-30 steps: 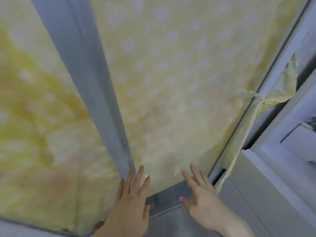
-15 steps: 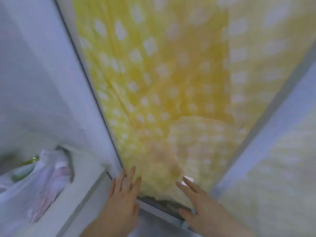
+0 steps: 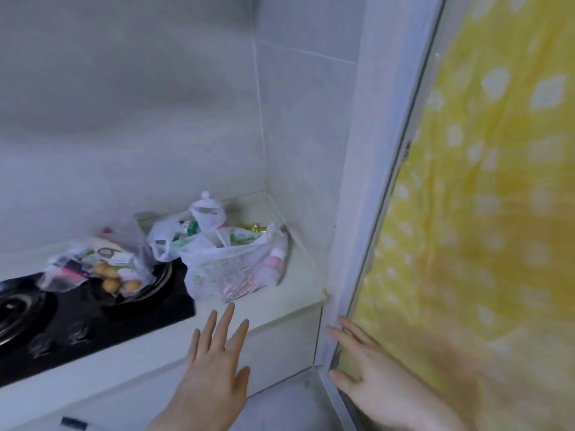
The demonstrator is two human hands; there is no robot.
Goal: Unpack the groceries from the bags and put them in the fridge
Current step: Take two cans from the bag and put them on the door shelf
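Left hand (image 3: 214,362) and right hand (image 3: 378,384) bare, no sleeves visible.

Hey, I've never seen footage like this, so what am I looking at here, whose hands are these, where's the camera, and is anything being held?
There is no machine: a person wears a camera on the head, looking down at their own bare hands. The left hand is open with fingers spread over the counter, holding nothing. The right hand rests open against the edge of a door covered by a yellow patterned cloth. On the counter sits a white grocery bag; a clear bag of groceries lies on the black stove. Both bags look full.
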